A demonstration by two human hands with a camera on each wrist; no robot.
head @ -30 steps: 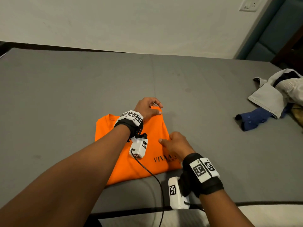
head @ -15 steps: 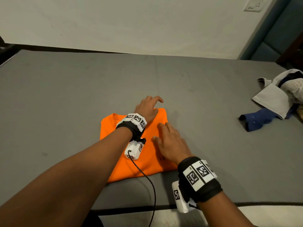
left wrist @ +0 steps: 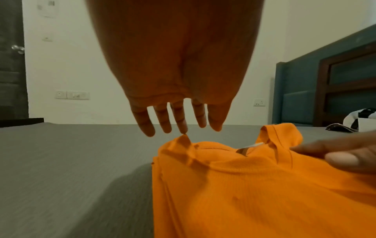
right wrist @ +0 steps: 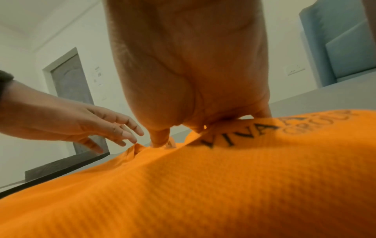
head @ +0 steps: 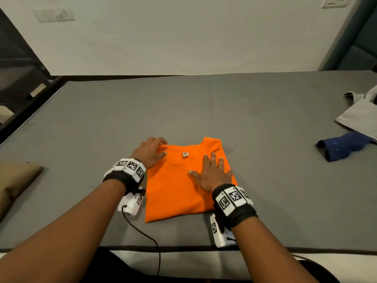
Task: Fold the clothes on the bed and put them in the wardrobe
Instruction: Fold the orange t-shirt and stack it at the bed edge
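Note:
A folded orange T-shirt (head: 179, 188) lies on the grey bed (head: 204, 111), near its front edge, collar and white label facing up. My right hand (head: 212, 170) lies flat on the shirt's right half, fingers straight and spread. My left hand (head: 151, 150) hovers at the shirt's far left corner with fingers extended; in the left wrist view the left hand (left wrist: 179, 119) has a fingertip just touching a raised point of the orange T-shirt (left wrist: 254, 185). The right wrist view shows the right hand (right wrist: 193, 96) pressing down on the orange T-shirt (right wrist: 203, 185), which bears black lettering.
Unfolded clothes lie at the bed's right side: a dark blue garment (head: 342, 148) and a pale grey one (head: 361, 113). A tan cushion (head: 16, 180) sits at the left edge. A white wall stands behind the bed, and a teal headboard (left wrist: 325, 80) at the right.
The shirt now lies with its collar and label up and the printed side folded under. My left hand has moved from its far right corner to its far left corner. My right hand stays flat on it.

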